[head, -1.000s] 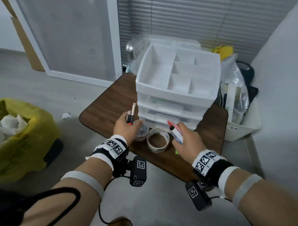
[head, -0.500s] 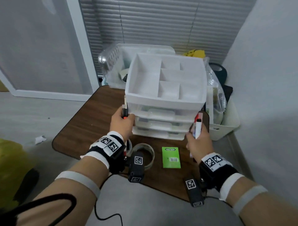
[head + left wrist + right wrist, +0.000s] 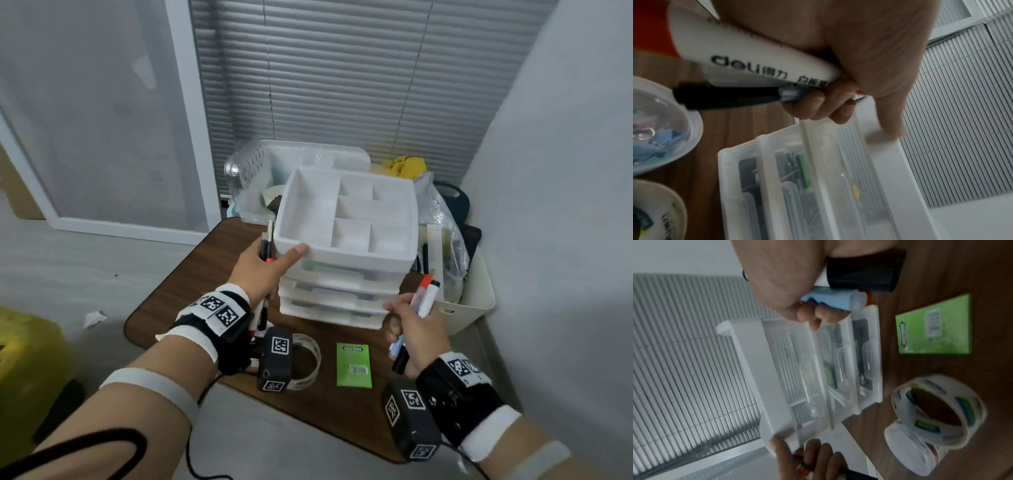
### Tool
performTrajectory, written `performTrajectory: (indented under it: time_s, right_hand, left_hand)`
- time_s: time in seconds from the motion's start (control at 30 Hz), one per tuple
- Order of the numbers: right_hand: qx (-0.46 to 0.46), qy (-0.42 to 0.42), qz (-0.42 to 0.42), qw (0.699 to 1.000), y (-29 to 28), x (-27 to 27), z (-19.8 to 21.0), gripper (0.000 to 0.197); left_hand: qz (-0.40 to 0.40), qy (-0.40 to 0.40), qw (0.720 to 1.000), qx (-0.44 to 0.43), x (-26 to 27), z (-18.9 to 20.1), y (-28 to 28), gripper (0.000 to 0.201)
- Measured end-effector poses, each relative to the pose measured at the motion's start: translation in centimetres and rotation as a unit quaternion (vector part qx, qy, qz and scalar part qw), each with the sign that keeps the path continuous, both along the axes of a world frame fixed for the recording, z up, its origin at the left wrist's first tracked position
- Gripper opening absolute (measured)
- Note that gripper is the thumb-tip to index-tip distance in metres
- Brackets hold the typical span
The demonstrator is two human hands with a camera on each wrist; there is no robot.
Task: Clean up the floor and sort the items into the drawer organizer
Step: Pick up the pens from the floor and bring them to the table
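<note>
Nearest on the table (image 3: 191, 274): tape roll (image 3: 308, 359) and green packet (image 3: 354, 365). Right hand (image 3: 416, 329) clenched round markers (image 3: 424, 298) before the organizer (image 3: 346, 253); left hand (image 3: 260, 270) gripping pens (image 3: 267, 245), thumb on the top tray's front corner. Behind: clear basket (image 3: 246, 171), blinds (image 3: 342, 68).
</note>
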State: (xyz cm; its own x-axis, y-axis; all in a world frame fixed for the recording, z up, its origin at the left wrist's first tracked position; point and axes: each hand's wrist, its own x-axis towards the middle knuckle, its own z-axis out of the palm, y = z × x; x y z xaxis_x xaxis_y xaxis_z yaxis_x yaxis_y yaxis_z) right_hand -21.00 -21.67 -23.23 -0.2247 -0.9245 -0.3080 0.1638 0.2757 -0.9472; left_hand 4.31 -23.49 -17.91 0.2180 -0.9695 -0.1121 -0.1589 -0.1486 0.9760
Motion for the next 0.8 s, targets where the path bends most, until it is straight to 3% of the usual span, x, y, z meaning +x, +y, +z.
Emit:
performTrajectory:
  time_s: [0.13, 0.3, 0.43, 0.53, 0.63, 0.7, 0.8]
  right_hand:
    - [0.019, -0.046, 0.025, 0.998, -0.4, 1.4, -0.3, 0.009]
    - [0.075, 0.036, -0.073, 0.994, -1.0, 0.4, -4.6, 0.009]
    - [0.181, 0.074, -0.022, 0.98, 0.1, -0.9, -8.5, 0.017]
    - [0.185, 0.194, 0.025, 0.963, -0.1, -0.4, -8.4, 0.029]
    - [0.161, 0.351, 0.058, 0.921, -0.5, 0.1, -7.8, 0.038]
    - [0.136, 0.392, 0.058, 0.908, -0.5, 0.8, -8.0, 0.044]
    - [0.093, 0.413, 0.057, 0.904, -0.2, 1.7, -8.9, 0.061]
  left_hand:
    - [0.011, -0.054, 0.998, -0.007, -0.1, 0.5, -0.1, 0.036]
    - [0.035, -0.046, 0.998, -0.015, -0.6, -0.3, 0.0, 0.042]
    - [0.049, -0.029, 0.996, 0.067, 1.3, -3.1, 0.6, 0.041]
    - [0.088, -0.132, 0.974, 0.164, 4.6, -6.5, 0.8, 0.027]
    - [0.111, -0.209, 0.943, 0.234, 6.7, -8.0, 0.5, 0.049]
    - [0.104, -0.231, 0.932, 0.259, 7.1, -8.8, 0.1, 0.062]
    - [0.086, -0.279, 0.924, 0.247, 6.8, -9.8, -0.3, 0.058]
